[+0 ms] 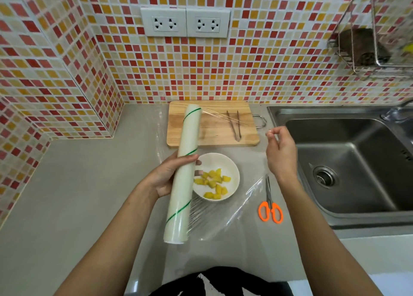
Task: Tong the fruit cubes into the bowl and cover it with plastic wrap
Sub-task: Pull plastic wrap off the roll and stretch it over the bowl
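Wrap roll (182, 175) is being gripped by the left hand (165, 177) just left of the bowl (232, 168); film edge (252, 197) is being pinched by right hand (280, 152) fingertips, right of the bowl.

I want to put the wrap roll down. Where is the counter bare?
Bare counter lies left of the bowl and cutting board, toward the tiled wall. Right of the bowl is crowded: pulled film, scissors, then the sink.

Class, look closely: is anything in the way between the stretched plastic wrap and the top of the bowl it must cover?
Nothing visible blocks it. The plastic wrap is stretched between the roll and the right hand, above the open bowl. The tongs and scissors lie off to the side.
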